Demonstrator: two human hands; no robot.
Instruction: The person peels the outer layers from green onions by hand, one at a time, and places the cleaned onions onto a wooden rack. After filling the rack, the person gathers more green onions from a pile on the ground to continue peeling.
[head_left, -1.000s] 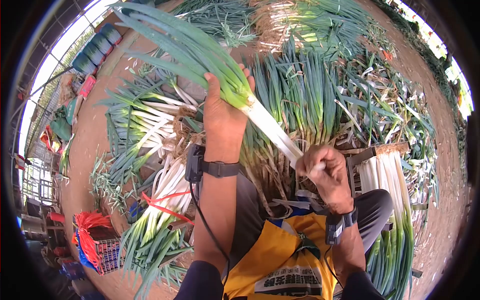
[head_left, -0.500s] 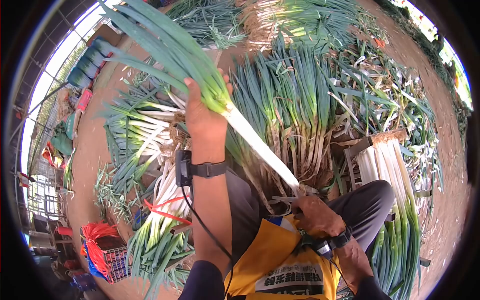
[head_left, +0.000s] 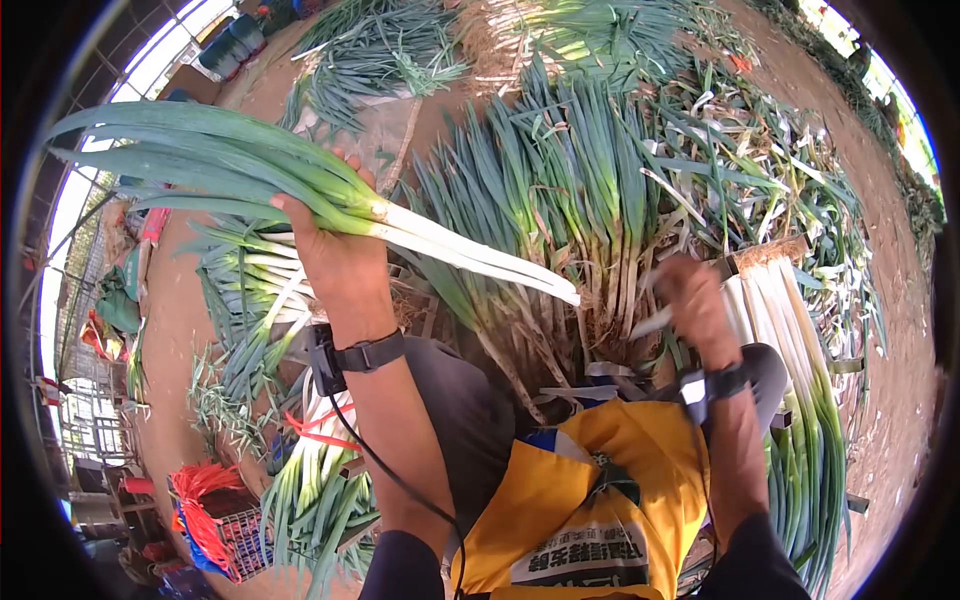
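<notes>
My left hand (head_left: 335, 255) is wrapped round a small bunch of leeks (head_left: 470, 252) where the white stalks meet the green leaves. The leaves spread to the left, and the white stalks slant down to the right. Over by the right knee, my right hand (head_left: 698, 305) is curled and somewhat blurred. A pale, smeared strip shows at its fingers, too unclear to name. Behind the held bunch stands a mass of untrimmed leeks (head_left: 585, 200) with dry outer skins and brown roots. The stalk ends of the held leeks hang in front of it.
White-stalked leeks (head_left: 785, 320) lie on a rack at the right. More leeks (head_left: 285, 265) are piled at the left, and a bundle with a red tie (head_left: 320, 425) lies nearer. Red strings (head_left: 205, 485) hang on a crate. Leaf scraps (head_left: 800, 190) cover the ground at right.
My left hand has swung the leeks left and lower, so they lie flatter. My right hand has left the stalk ends and moved up and right. Two white stalks now show apart.
</notes>
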